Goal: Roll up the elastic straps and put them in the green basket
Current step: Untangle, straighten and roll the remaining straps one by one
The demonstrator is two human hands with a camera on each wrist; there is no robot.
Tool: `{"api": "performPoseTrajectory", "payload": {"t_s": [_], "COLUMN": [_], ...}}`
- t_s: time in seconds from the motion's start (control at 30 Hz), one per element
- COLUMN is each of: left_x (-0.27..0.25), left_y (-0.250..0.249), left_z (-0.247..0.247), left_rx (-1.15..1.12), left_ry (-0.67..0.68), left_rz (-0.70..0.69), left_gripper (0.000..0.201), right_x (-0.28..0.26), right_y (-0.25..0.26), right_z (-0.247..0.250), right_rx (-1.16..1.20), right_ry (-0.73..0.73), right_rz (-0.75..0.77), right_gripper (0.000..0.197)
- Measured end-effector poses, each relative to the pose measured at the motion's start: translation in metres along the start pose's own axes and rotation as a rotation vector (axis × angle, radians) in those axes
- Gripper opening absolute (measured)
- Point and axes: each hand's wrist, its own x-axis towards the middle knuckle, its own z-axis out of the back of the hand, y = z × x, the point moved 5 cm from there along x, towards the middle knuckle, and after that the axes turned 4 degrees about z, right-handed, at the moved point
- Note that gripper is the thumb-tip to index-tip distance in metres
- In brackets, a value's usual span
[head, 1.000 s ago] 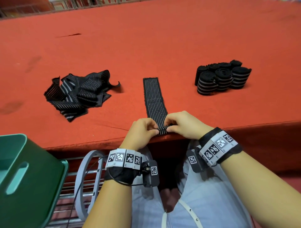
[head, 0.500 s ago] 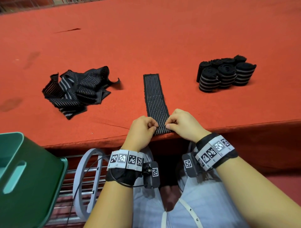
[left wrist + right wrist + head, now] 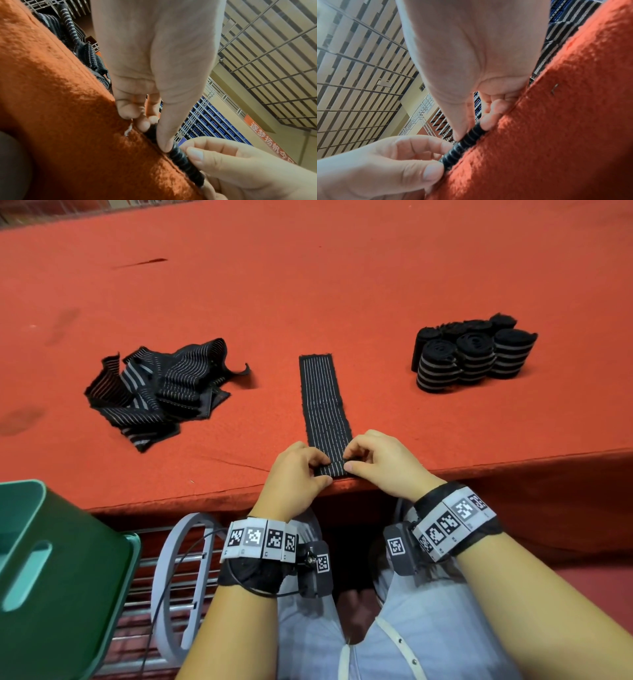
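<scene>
A black elastic strap (image 3: 323,398) with thin pale stripes lies flat on the red table, running away from me. Its near end is turned into a small tight roll (image 3: 331,468) at the table's front edge. My left hand (image 3: 301,474) pinches the roll's left end and my right hand (image 3: 371,463) pinches its right end, thumbs on the near side. The wrist views show the same roll (image 3: 180,155) (image 3: 464,143) held between thumbs and fingertips of both hands (image 3: 154,128) (image 3: 471,129). The green basket (image 3: 51,577) stands at the lower left, below table level.
A loose heap of unrolled straps (image 3: 161,392) lies on the table to the left. Several finished rolls (image 3: 469,357) stand grouped at the right. The red felt table (image 3: 308,285) stretches far back. A grey ring and metal rack (image 3: 178,577) sit under the table edge beside the basket.
Both hands kept working the strap's near end at the table edge; after a flatter pinch half a second ago it is again a small roll. The camera dipped slightly.
</scene>
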Motion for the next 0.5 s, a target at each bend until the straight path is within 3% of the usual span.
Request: {"api": "performPoseTrajectory", "payload": {"t_s": [0.23, 0.5], "left_x": [0.0006, 0.0004], "left_y": [0.0005, 0.0004], "left_z": [-0.0018, -0.0010], "left_rx": [0.013, 0.031], "left_ry": [0.032, 0.065], "left_rz": [0.043, 0.053], "left_gripper": [0.040, 0.035], "right_x": [-0.0008, -0.0024], "right_y": [-0.0018, 0.0006], "right_z": [-0.0011, -0.0003], "right_rx": [-0.009, -0.018], "right_ry": [0.019, 0.060], "right_rz": [-0.020, -0.001], "right_gripper": [0.026, 0.037]}}
